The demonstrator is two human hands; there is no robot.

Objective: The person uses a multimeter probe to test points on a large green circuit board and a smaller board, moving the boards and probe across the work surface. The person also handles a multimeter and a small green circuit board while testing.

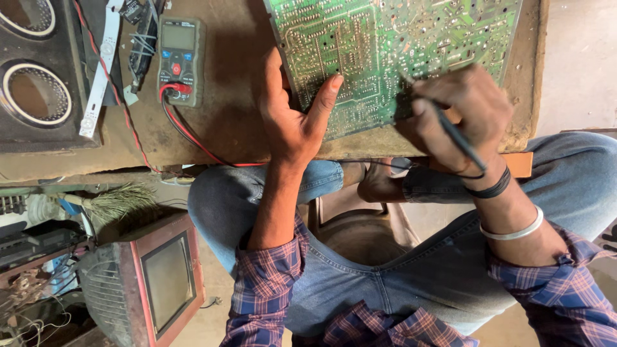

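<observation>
- On the bench (225, 122), the green circuit board (392, 58) lies flat, with its near edge close to you.
- Your left hand (292, 112) holds the board's left edge, the thumb pressed on top.
- Your right hand (459, 112) is closed around a dark probe (457, 138), its tip touching the board.
- A multimeter (180, 61) with red and black leads (186, 132) rests left of the board.

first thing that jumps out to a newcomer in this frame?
The big green circuit board on the bench at top centre, with the left hand gripping its lower-left edge. The right hand presses a dark probe to the board's lower right. At upper left lies a multimeter with red and black leads.
</observation>
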